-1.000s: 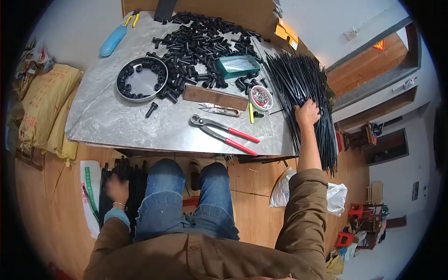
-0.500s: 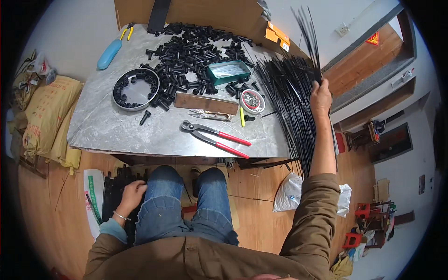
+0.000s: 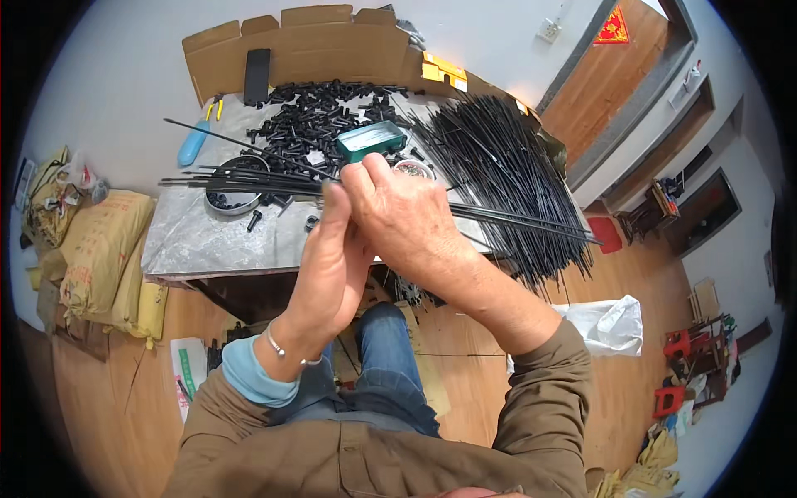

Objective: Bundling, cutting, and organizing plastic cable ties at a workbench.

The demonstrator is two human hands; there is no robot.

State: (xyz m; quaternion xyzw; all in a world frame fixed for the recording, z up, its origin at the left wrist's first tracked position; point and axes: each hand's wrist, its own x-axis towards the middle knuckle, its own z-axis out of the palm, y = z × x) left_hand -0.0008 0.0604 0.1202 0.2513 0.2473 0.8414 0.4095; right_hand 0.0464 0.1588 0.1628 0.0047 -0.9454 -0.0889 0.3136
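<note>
A bundle of thin black rods (image 3: 274, 183) lies crosswise in both my hands above the table's front edge. My right hand (image 3: 403, 217) wraps over it from above, knuckles up. My left hand (image 3: 328, 270) meets the bundle from below, its thumb raised against the rods; its other fingers are partly hidden. One rod angles up out of the bundle at the left. Beyond my right forearm spreads a big pile of the same rods (image 3: 506, 158). Under the bundle's left part sits a round metal dish (image 3: 235, 212) with small black parts along its inside.
Black bolts (image 3: 311, 124) are heaped behind my hands, beside a green box (image 3: 359, 154) and a small round tub (image 3: 415, 168). Yellow-handled pliers (image 3: 214, 108) and a blue tool (image 3: 193, 144) lie far left. Cardboard (image 3: 332, 50) walls the back. Yellow sacks (image 3: 108, 241) stand at left.
My right hand has brought rods from the pile at the right to the middle. My left hand has risen from beside my leg to meet them. The view has shifted; the red-handled pincers are now hidden.
</note>
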